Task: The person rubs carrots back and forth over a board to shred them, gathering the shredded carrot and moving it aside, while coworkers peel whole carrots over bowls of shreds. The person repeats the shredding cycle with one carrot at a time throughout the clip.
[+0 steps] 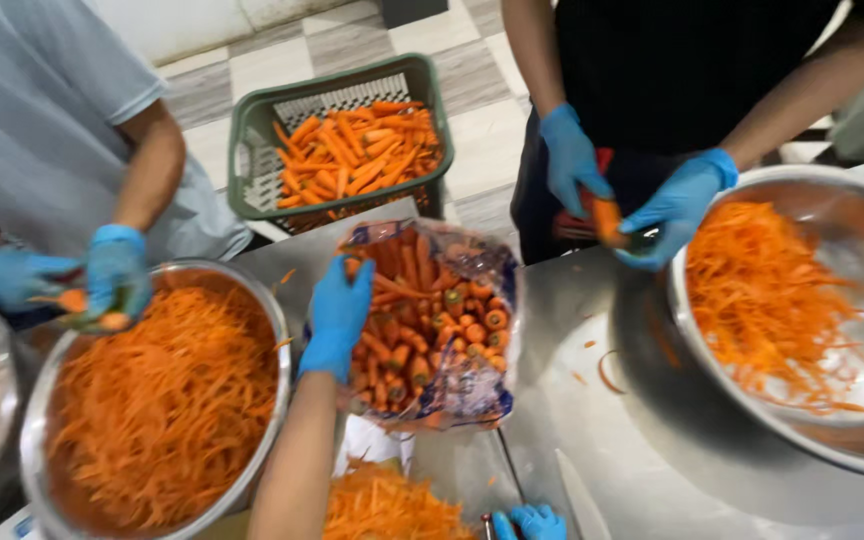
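My left hand [337, 315], in a blue glove, reaches up from the bottom edge and grips the left rim of an open clear plastic bag [487, 262] lying on the steel table. The bag is full of whole carrots [422, 330] with their cut ends facing me. Only the top of my right hand [537, 522], also gloved in blue, shows at the bottom edge, next to a small dark object [488, 525]; I cannot make out its grip. A pile of shredded carrot [382, 505] lies right below my left forearm.
A person on the left peels a carrot over a steel bowl [277, 330] of shredded carrot. A person in black opposite does the same beside another steel bowl [802, 180]. A green crate [252, 130] of peeled carrots stands on the floor. A knife blade [577, 495] lies near my right hand.
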`<state>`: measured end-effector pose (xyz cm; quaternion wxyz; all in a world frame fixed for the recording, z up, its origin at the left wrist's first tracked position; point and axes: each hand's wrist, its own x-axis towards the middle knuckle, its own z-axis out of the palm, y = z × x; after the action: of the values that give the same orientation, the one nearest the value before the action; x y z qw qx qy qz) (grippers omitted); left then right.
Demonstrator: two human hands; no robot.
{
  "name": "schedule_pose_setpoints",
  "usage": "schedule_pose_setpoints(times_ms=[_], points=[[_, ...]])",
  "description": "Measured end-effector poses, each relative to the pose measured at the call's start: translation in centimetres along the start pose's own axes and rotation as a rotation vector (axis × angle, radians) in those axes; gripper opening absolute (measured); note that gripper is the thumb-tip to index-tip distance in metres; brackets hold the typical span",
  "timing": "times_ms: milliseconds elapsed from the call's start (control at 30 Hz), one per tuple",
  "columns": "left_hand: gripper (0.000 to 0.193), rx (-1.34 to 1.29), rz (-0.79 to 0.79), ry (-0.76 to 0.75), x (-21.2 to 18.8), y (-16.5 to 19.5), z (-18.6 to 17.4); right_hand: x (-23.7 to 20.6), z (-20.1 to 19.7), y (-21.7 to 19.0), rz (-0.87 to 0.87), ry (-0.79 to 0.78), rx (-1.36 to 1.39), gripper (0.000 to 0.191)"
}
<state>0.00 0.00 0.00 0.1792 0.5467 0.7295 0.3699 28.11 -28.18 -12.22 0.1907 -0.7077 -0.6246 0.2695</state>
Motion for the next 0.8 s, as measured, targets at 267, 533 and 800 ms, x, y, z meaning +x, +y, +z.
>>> schedule_pose_setpoints(times_ms=[267, 533, 800], points=[[0.038, -0.141, -0.306, -0.008, -20.7, -8.2, -13.9, -3.2, 1.6, -5.0, -0.283, 0.02, 0.132, 0.02], [0.047, -0.072, -0.422, -0.119, -41.7, -15.3, -15.4, -7.1, 3.5, -13.5, -0.559, 0.04, 0.096, 0.02], [0.046, -0.062, -0.237, -0.303, -43.0, -20.5, -14.7, -8.3, 9.6, -16.6, -0.741, 0.026, -0.008, 0.026]])
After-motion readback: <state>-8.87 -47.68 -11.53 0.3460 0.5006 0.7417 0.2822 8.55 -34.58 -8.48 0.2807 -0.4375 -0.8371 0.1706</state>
